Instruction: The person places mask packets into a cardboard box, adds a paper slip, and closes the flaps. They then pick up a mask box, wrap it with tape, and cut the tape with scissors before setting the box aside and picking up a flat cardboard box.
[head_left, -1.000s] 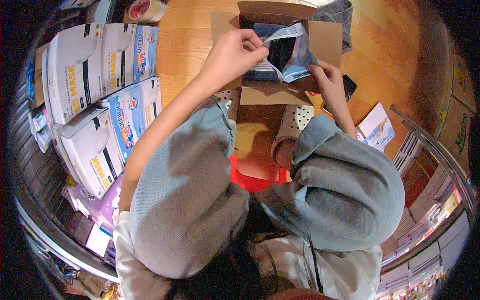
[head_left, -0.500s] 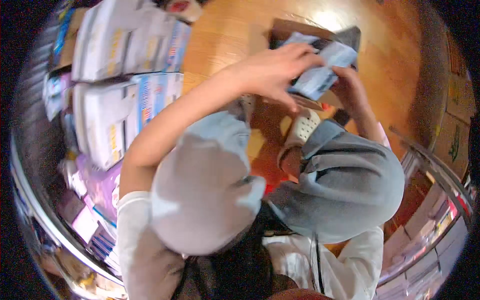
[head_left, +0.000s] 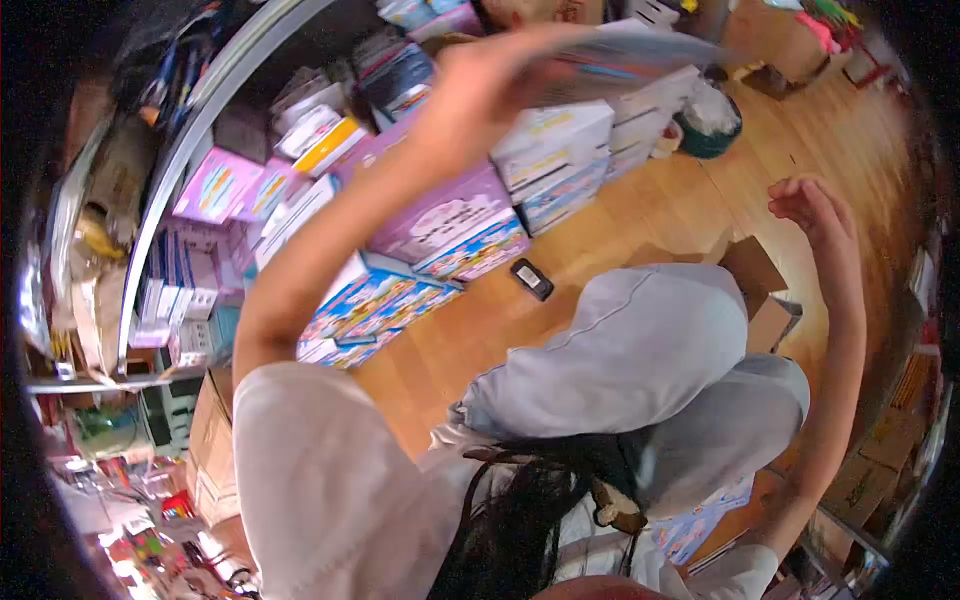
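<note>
Your left hand [head_left: 478, 108] is closed on a blurred flat packet [head_left: 625, 62] near the stacked boxes [head_left: 553, 150]; your right hand [head_left: 815, 212], half-open and empty, is near the brown carton [head_left: 752, 272].

A flat, greyish package [head_left: 635, 65] with small reddish and blue marks is in the left hand [head_left: 485, 90], raised; its details are blurred and its lettering unreadable.

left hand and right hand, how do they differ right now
The left hand is motion-blurred; the right hand is sharper. The left hand holds a flat item too blurred to identify; the right hand, loosely curled, shows nothing in it. The left hand appears against stacked boxes, the right hand against wooden floor. Both are bare.
</note>
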